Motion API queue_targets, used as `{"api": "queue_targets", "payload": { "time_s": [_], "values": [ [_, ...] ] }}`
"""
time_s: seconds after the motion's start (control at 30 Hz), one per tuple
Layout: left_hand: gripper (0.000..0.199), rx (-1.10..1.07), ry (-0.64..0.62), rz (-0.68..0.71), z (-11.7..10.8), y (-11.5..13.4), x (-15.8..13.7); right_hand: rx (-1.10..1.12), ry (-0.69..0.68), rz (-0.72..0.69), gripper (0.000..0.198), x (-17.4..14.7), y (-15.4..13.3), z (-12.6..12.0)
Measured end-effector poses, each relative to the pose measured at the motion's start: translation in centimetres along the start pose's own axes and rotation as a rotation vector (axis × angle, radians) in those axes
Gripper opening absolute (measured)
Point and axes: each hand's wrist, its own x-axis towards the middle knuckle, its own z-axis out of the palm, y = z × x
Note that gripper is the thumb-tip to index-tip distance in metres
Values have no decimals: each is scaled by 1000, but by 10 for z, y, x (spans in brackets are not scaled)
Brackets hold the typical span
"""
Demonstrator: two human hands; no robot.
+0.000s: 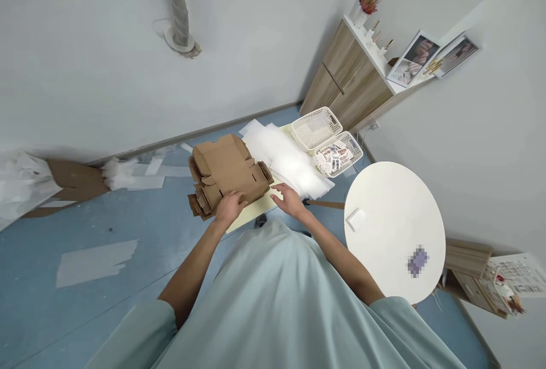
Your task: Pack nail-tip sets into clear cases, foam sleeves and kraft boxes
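A stack of flattened brown cardboard boxes (228, 161) lies on a pale yellow tabletop (251, 212) in front of me. My left hand (230, 208) rests at the near edge of the stack, its fingers loosely extended over the top sheet. Just off the stack's near right corner is my right hand (289, 199), thumb and fingers apart with nothing between them. Sheets of white foam wrap (285, 158) are piled to the right of the cardboard, beyond my right hand.
Two white plastic baskets stand behind the foam; one basket (356, 156) holds printed packets. At right is a round white table (392, 210) with a small white object (355, 219). A wooden cabinet (350, 73) stands against the back wall. Packing material (25, 181) lies at left.
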Motion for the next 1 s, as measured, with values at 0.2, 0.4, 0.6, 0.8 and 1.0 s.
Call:
{"api": "queue_targets", "payload": {
  "time_s": [0.2,0.4,0.6,0.8,1.0],
  "values": [
    [42,56,7,-12,-6,3,4,-126,-150,-54,38,16,-7,20],
    [39,127,15,-33,-7,16,8,-377,-355,32,22,40,-13,51],
    [34,85,-10,-26,-11,20,4,-403,-371,102,8,45,-10,67],
    [38,54,163,104,-35,34,-21,-358,-351,140,7,50,-16,79],
    [43,-70,542,295,-82,52,-41,-280,-315,141,9,43,-28,63]
  ]
}}
